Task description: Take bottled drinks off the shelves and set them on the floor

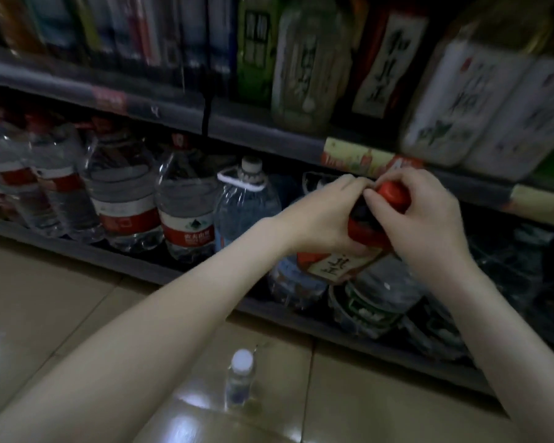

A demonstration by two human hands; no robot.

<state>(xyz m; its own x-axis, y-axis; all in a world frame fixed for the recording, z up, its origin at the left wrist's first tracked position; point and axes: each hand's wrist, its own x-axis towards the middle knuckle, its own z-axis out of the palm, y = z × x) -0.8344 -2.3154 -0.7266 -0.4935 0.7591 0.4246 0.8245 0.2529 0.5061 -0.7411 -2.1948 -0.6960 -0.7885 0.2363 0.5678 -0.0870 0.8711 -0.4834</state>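
Gripping a red-capped bottle (pixel 394 192) just before the bottom shelf (pixel 141 266), above the floor (pixel 77 298). Curling the fingers of the left hand (pixel 330 215) round its neck, those of the right hand (pixel 429 225) round its cap. Below, a small clear bottle (pixel 240 378) upright on the floor.

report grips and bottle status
Left grip and right grip both hold red-capped bottle, by lower shelf. Small white-capped bottle stands on floor below.

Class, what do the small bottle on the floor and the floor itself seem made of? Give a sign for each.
The small bottle: probably clear plastic, see-through body, white cap. The floor: likely glazed ceramic tile, grout lines and glossy light reflections.
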